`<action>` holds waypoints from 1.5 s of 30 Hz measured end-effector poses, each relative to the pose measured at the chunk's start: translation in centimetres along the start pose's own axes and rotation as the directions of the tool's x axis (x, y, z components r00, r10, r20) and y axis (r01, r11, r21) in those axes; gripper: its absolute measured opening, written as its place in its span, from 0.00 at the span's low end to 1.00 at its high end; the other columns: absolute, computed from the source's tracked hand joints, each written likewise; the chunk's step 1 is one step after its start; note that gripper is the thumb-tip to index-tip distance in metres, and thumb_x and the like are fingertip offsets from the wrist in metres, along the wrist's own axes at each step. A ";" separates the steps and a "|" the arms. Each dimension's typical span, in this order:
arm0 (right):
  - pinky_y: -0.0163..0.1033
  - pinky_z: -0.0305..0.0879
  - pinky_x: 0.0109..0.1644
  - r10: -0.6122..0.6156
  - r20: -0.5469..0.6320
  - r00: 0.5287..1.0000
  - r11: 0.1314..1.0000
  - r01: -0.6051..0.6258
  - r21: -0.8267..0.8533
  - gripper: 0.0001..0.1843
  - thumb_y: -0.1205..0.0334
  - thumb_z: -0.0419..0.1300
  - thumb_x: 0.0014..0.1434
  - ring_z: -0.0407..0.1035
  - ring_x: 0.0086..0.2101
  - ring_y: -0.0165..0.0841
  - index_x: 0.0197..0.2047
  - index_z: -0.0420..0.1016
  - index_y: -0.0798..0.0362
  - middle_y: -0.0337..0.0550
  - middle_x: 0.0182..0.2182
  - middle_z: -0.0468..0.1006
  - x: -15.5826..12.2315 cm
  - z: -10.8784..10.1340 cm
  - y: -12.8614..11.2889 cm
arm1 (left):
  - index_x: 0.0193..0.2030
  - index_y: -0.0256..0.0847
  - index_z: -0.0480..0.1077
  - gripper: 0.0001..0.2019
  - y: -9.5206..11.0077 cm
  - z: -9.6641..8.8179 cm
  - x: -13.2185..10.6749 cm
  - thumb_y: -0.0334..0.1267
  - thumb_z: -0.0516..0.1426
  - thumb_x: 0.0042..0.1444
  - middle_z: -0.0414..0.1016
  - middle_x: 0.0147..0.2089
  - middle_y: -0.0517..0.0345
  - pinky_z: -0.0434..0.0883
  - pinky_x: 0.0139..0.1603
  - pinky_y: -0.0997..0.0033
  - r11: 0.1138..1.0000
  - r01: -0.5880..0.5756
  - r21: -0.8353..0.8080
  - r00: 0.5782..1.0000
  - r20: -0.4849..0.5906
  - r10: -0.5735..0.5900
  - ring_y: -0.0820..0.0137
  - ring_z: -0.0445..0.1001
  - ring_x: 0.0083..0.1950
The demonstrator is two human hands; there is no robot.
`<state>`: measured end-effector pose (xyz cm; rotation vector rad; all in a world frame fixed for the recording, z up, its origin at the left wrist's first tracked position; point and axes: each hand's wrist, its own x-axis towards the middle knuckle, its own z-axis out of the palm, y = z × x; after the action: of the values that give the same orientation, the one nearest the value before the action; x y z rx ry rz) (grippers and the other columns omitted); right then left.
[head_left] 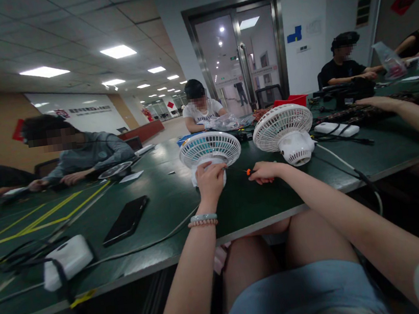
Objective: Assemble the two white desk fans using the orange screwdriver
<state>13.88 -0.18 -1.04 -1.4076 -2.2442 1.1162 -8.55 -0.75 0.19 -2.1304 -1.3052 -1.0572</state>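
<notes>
A small white fan (209, 149) with a round grille stands on the dark green table (169, 203), straight ahead of me. My left hand (209, 176) is wrapped round the back of its motor housing. Just to the right, my right hand (266, 171) is closed on a screwdriver with an orange handle (249, 172), whose tip points left toward the fan's base. A second white fan (285, 131) lies tilted on the table to the right, its cable trailing over the table's edge.
A black phone (126, 220) lies to the left, and a white power box (66, 261) with cables sits near the front left edge. Several people sit around the table. Another person's arm (408, 113) reaches in from the right. A red bin (291, 101) stands at the back.
</notes>
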 end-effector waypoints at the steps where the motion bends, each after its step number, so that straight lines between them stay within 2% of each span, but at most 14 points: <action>1: 0.31 0.56 0.18 -0.004 0.006 1.000 1.000 0.004 0.010 0.18 0.55 0.53 0.55 0.56 0.11 0.24 0.19 0.67 0.56 0.33 0.09 0.61 0.0 0.0 0.0 | 0.38 0.49 0.76 0.11 0.0 0.0 0.0 0.36 0.53 0.54 0.79 0.40 0.61 0.59 0.53 0.54 1.000 0.002 -0.001 1.000 0.001 -0.002 0.59 0.66 0.52; 12: 0.30 0.54 0.18 0.015 0.012 1.000 0.998 -0.016 0.059 0.13 0.64 0.52 0.50 0.55 0.12 0.24 0.17 0.66 0.57 0.35 0.08 0.62 -0.3 0.0 -0.3 | 0.38 0.49 0.76 0.11 -0.1 0.2 0.0 0.36 0.53 0.54 0.79 0.40 0.60 0.60 0.53 0.54 1.000 0.016 -0.009 1.000 0.002 -0.016 0.59 0.66 0.52; 17: 0.31 0.54 0.18 0.020 0.006 1.000 0.997 -0.020 0.072 0.13 0.65 0.51 0.49 0.56 0.12 0.24 0.16 0.67 0.57 0.36 0.09 0.63 -0.5 -0.2 -0.4 | 0.39 0.50 0.76 0.11 -0.1 0.2 0.1 0.36 0.53 0.54 0.78 0.40 0.61 0.59 0.53 0.54 1.000 0.018 0.002 1.000 0.017 -0.018 0.59 0.65 0.53; 28: 0.31 0.56 0.22 -0.024 0.024 0.999 1.000 0.024 -0.011 0.16 0.64 0.49 0.50 0.59 0.15 0.24 0.17 0.71 0.58 0.38 0.11 0.66 -1.1 -0.7 -0.5 | 0.39 0.49 0.76 0.11 -0.1 0.1 0.1 0.35 0.54 0.54 0.78 0.41 0.61 0.59 0.53 0.55 1.000 0.008 0.001 1.000 0.004 -0.008 0.59 0.65 0.52; 31: 0.30 0.58 0.25 -0.018 -0.019 1.000 0.995 0.016 -0.099 0.19 0.62 0.48 0.52 0.61 0.17 0.24 0.17 0.72 0.58 0.40 0.15 0.70 -1.2 -0.8 -0.6 | 0.39 0.48 0.76 0.11 -0.2 0.2 0.1 0.35 0.54 0.54 0.78 0.40 0.60 0.60 0.53 0.55 1.000 0.007 0.007 1.000 0.004 -0.007 0.58 0.65 0.52; 33: 0.31 0.59 0.26 0.035 -0.065 0.997 0.982 -0.047 -0.184 0.20 0.59 0.47 0.53 0.63 0.18 0.26 0.18 0.73 0.59 0.43 0.19 0.73 -1.2 -0.9 -0.7 | 0.39 0.48 0.76 0.10 -0.3 0.2 0.1 0.36 0.54 0.54 0.79 0.40 0.60 0.60 0.53 0.55 1.000 0.006 0.002 1.000 0.005 -0.006 0.59 0.65 0.52; 37: 0.33 0.62 0.27 0.164 -0.171 0.972 0.918 -0.214 -0.335 0.20 0.53 0.51 0.53 0.70 0.25 0.32 0.30 0.77 0.61 0.51 0.29 0.78 -0.8 -0.8 -0.8 | 0.39 0.49 0.76 0.11 -0.3 0.2 0.0 0.36 0.54 0.54 0.79 0.40 0.61 0.59 0.53 0.55 1.000 0.014 -0.003 1.000 0.012 -0.014 0.59 0.65 0.53; 41: 0.39 0.67 0.34 0.139 -0.297 0.945 0.848 -0.269 -0.457 0.24 0.51 0.54 0.51 0.73 0.38 0.43 0.44 0.75 0.59 0.58 0.42 0.76 -0.4 -0.2 -0.9 | 0.40 0.49 0.76 0.11 -0.1 0.0 -0.1 0.36 0.53 0.55 0.78 0.41 0.60 0.59 0.53 0.55 1.000 0.012 -0.003 1.000 0.023 -0.012 0.59 0.65 0.52; 45: 0.46 0.68 0.39 0.170 -0.346 0.923 0.812 -0.330 -0.481 0.21 0.56 0.56 0.50 0.72 0.43 0.48 0.46 0.74 0.58 0.59 0.46 0.74 -0.4 0.3 -1.1 | 0.40 0.49 0.76 0.11 0.0 -0.1 -0.3 0.36 0.53 0.55 0.78 0.41 0.60 0.59 0.52 0.55 1.000 0.008 -0.006 1.000 0.015 -0.007 0.59 0.65 0.52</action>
<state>13.18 -0.87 -0.33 -1.9822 -2.2821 0.2909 -8.70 -1.00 0.06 -2.1435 -1.3197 -1.0508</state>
